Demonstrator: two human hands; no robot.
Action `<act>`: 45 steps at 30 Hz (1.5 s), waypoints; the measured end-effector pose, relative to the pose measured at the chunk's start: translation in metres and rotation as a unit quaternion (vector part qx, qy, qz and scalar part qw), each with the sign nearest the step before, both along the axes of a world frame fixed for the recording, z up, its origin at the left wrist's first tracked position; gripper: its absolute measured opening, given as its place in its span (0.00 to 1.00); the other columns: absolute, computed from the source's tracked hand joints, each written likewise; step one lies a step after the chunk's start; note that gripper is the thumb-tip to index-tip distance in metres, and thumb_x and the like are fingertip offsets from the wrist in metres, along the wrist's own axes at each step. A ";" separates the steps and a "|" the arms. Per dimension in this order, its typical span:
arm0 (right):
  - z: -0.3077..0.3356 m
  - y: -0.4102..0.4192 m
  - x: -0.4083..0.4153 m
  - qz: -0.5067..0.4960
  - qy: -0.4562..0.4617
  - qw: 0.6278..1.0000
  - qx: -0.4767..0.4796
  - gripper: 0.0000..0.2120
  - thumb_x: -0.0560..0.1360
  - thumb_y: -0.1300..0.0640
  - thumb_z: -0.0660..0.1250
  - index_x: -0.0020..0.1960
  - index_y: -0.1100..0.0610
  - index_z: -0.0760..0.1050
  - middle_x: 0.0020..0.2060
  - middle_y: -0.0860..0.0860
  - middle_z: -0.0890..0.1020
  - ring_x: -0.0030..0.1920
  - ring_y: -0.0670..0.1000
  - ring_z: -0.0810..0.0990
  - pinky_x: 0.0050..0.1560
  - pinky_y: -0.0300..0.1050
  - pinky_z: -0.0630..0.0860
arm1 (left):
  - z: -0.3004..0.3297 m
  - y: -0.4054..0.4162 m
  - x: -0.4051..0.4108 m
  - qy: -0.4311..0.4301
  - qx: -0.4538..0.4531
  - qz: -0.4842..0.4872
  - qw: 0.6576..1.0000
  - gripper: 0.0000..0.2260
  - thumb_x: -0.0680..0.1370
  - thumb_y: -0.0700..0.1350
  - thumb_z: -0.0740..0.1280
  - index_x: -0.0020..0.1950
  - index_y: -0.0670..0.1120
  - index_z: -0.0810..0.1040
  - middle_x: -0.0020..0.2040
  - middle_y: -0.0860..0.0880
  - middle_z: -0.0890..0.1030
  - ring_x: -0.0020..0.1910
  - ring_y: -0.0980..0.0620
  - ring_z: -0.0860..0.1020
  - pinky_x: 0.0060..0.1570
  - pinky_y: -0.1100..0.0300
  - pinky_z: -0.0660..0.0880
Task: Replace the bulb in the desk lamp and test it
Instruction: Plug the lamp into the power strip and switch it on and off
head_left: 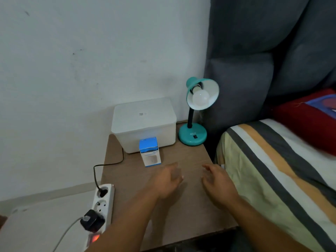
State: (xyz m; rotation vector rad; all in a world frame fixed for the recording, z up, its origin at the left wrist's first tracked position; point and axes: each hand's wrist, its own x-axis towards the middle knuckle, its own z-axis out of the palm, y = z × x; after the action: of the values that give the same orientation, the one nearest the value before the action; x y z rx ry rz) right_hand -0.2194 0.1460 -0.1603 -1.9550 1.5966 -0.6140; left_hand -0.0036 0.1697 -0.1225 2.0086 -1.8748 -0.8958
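Hovering empty and loosely spread, left hand (168, 180) and right hand (217, 180) hang over the wooden bedside table (181, 211).

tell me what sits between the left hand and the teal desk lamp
Only bare brown wooden tabletop in the head view; the left hand is empty, the teal desk lamp at the back, the small blue bulb box off to the left.
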 end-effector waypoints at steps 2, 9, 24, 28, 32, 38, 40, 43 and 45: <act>-0.005 -0.015 -0.001 -0.008 0.012 1.000 0.007 0.21 0.78 0.53 0.67 0.71 0.53 0.73 0.65 0.51 0.77 0.64 0.51 0.75 0.63 0.37 0.64 | -0.006 -0.018 -0.006 -0.006 -0.010 -0.002 1.000 0.28 0.81 0.55 0.65 0.79 0.50 0.62 0.77 0.48 0.68 0.74 0.48 0.67 0.73 0.54 0.64; -0.028 -0.067 0.013 -0.033 0.023 0.999 0.012 0.27 0.76 0.52 0.67 0.74 0.52 0.68 0.71 0.51 0.71 0.71 0.53 0.69 0.72 0.52 0.67 | -0.040 -0.079 -0.020 -0.052 -0.040 -0.027 0.997 0.29 0.82 0.54 0.61 0.81 0.47 0.57 0.81 0.47 0.59 0.81 0.46 0.53 0.78 0.53 0.53; -0.054 -0.130 0.042 -0.016 0.127 0.992 0.011 0.35 0.81 0.41 0.56 0.81 0.39 0.40 0.82 0.48 0.40 0.81 0.57 0.47 0.76 0.60 0.55 | -0.092 -0.116 -0.024 -0.177 -0.098 -0.051 0.978 0.32 0.82 0.64 0.45 0.82 0.49 0.47 0.83 0.50 0.47 0.81 0.50 0.42 0.79 0.52 0.42; -0.057 -0.129 0.041 -0.024 0.134 0.991 0.002 0.35 0.80 0.40 0.55 0.81 0.38 0.40 0.82 0.47 0.40 0.79 0.58 0.50 0.74 0.61 0.57 | -0.093 -0.115 -0.024 -0.173 -0.105 -0.047 0.978 0.33 0.82 0.64 0.45 0.83 0.49 0.49 0.83 0.51 0.49 0.81 0.51 0.43 0.79 0.52 0.43; -0.058 -0.129 0.043 -0.031 0.146 0.989 -0.009 0.34 0.80 0.39 0.55 0.81 0.38 0.41 0.82 0.47 0.41 0.77 0.59 0.54 0.73 0.61 0.60 | -0.096 -0.116 -0.025 -0.168 -0.109 -0.041 0.979 0.33 0.81 0.64 0.45 0.82 0.50 0.51 0.83 0.51 0.50 0.81 0.51 0.43 0.79 0.52 0.43; -0.058 -0.129 0.045 -0.045 0.148 0.988 -0.018 0.34 0.79 0.41 0.55 0.80 0.38 0.42 0.81 0.48 0.44 0.74 0.59 0.60 0.70 0.59 0.63 | -0.098 -0.117 -0.025 -0.161 -0.109 -0.038 0.980 0.33 0.81 0.64 0.46 0.82 0.50 0.51 0.83 0.51 0.51 0.81 0.51 0.42 0.79 0.50 0.45; -0.058 -0.129 0.045 -0.047 0.145 0.988 -0.020 0.34 0.79 0.42 0.55 0.81 0.38 0.43 0.81 0.48 0.44 0.73 0.59 0.61 0.70 0.59 0.63 | -0.098 -0.117 -0.025 -0.159 -0.112 -0.038 0.980 0.32 0.81 0.64 0.48 0.82 0.49 0.52 0.83 0.51 0.52 0.81 0.50 0.43 0.79 0.50 0.45; -0.057 -0.129 0.045 -0.051 0.142 0.988 -0.021 0.35 0.79 0.43 0.56 0.80 0.38 0.43 0.81 0.48 0.45 0.72 0.58 0.62 0.70 0.59 0.63 | -0.099 -0.117 -0.025 -0.159 -0.113 -0.037 0.980 0.32 0.81 0.63 0.48 0.82 0.49 0.52 0.83 0.50 0.52 0.81 0.50 0.44 0.79 0.50 0.46; -0.057 -0.129 0.045 -0.051 0.145 0.988 -0.024 0.35 0.78 0.43 0.56 0.80 0.38 0.42 0.81 0.49 0.46 0.71 0.59 0.63 0.69 0.59 0.64 | -0.099 -0.117 -0.025 -0.159 -0.113 -0.036 0.980 0.32 0.81 0.63 0.48 0.82 0.49 0.52 0.83 0.51 0.52 0.81 0.50 0.44 0.79 0.50 0.46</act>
State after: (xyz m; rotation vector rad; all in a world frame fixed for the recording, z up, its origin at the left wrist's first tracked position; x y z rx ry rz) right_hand -0.1744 0.0168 -0.2169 -2.0835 1.8817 -0.4241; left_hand -0.0283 0.0525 -0.2211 2.0473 -2.1160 -0.3678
